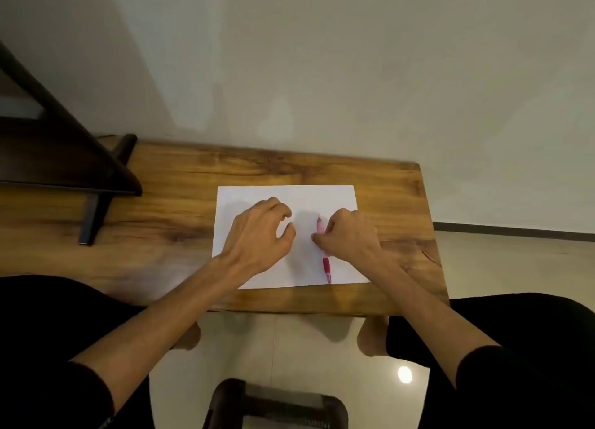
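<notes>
Fingers [331, 226] of the right hand [351, 237] are curled tightly. The thumb and forefinger tips meet on the upper barrel of a pink-and-red pen [327, 266], pinching it. The pen lies roughly lengthwise on the right half of a white sheet of paper [338, 200]. One end points toward the far edge of the sheet, and the darker red end reaches almost to the near edge.

Fingers [280, 209] of the left hand [257, 235] are loosely bent and hold nothing. This hand is poised over the middle of the sheet, just beside the right hand, with a narrow gap of bare paper between them. Whether its fingertips touch the paper cannot be told.

The sheet lies flat on the right part of a wooden counter [180, 203], close to the near edge, with its long sides running left to right.

Both forearms are bare, and black sleeves [515, 374] begin near the elbows.

On the left of the counter stands a dark slanted frame [96, 184], well apart from the sheet.

A pale wall [354, 74] rises behind the counter. Glossy floor tiles [289, 348] show below it, with two bare feet [370, 340] at its near edge.
</notes>
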